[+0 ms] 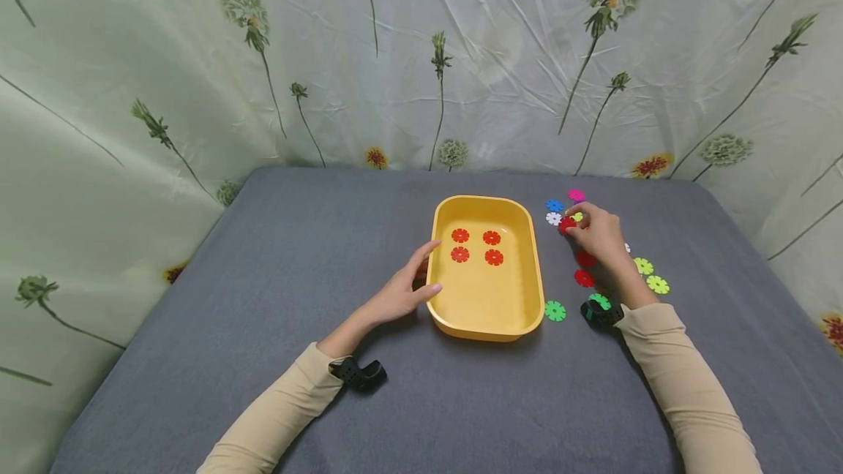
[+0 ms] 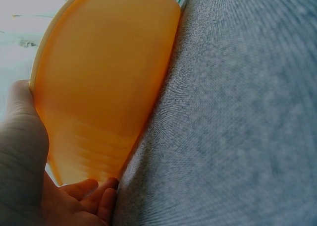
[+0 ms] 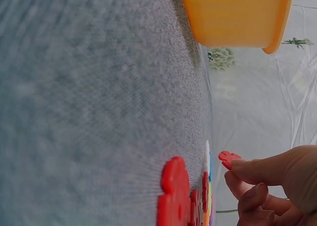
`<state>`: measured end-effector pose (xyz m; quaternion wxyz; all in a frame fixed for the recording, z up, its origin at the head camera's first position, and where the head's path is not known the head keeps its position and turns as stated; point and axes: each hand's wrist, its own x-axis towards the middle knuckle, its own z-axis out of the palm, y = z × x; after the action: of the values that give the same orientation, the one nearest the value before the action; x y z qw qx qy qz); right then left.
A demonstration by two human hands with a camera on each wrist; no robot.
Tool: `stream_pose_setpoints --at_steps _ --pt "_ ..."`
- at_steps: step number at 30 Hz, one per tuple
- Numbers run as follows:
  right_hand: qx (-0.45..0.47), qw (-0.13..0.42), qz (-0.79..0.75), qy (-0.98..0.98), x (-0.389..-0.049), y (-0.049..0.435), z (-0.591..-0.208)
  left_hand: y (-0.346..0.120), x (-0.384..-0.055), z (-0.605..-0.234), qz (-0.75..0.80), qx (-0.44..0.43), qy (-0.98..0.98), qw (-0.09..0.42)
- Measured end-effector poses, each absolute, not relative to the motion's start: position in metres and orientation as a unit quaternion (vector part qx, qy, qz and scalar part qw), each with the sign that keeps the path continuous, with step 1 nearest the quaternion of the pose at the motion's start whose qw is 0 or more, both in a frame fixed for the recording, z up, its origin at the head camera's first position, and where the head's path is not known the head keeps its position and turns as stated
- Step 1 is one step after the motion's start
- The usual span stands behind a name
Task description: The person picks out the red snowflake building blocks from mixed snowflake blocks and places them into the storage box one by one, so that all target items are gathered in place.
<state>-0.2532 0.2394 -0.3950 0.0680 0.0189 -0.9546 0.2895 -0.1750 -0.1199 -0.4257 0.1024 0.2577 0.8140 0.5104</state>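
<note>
A yellow plastic bin [image 1: 486, 313] stands on the grey cloth, with several red notched plastic discs [image 1: 459, 254] lying in its far half. My left hand [image 1: 398, 291] holds the bin's left side. Its thumb and forefinger tips reach the rim, while the other fingers [image 2: 94, 191] lie along the outer wall. To the right of the bin, my right hand [image 1: 599, 232] pinches a red notched disc [image 3: 229, 159] between thumb and fingertips, above the cloth. Beneath and around that hand lie more discs, among them a white one [image 1: 554, 219], a blue one [image 1: 555, 205] and a red one [image 1: 583, 279].
A green disc [image 1: 555, 311] lies close to the bin's right side. Yellow-green discs [image 1: 657, 284] lie right of the right forearm, and a pink disc [image 1: 576, 195] is at the far side. A flower-printed curtain [image 1: 408, 93] hangs behind the grey table surface [image 1: 296, 240].
</note>
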Motion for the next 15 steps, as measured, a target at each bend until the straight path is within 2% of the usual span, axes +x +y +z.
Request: stream_pose_setpoints --at_steps 15 --pt "0.031 0.099 0.3 -0.948 -0.2448 0.2359 -0.3886 -0.1203 -0.1749 -0.4256 0.509 0.259 0.815 0.099"
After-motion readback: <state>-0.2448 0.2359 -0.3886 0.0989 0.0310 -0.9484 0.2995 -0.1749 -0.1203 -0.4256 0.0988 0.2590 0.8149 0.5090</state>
